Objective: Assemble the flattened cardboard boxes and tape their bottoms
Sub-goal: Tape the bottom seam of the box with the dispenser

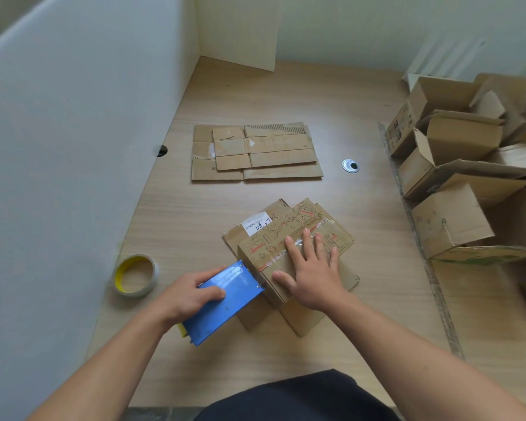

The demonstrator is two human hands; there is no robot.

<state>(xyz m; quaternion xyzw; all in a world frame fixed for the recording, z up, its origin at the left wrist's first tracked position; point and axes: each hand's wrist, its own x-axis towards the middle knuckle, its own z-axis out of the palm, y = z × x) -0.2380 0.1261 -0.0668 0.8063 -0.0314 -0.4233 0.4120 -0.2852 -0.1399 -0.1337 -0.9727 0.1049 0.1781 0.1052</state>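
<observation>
Curled around a blue flat metal tape dispenser [236,288], my left hand [186,296] holds it against the near left edge of the brown printed cardboard box [266,247]. My right hand [312,276] lies on top of this box with straight fingers, pressing the clear tape strip [316,226]. The box stands in the middle of the light wooden table [195,214]. A stack of flattened brown cardboard boxes [255,153] lies farther back.

A brown cardboard box [271,249] with red print and a white label stands at the near middle of the worktop [195,214], with a clear tape strip [315,227] along its top seam. A blue tape dispenser [234,296] touches its left edge. Flattened boxes [255,153] lie stacked farther back.
</observation>
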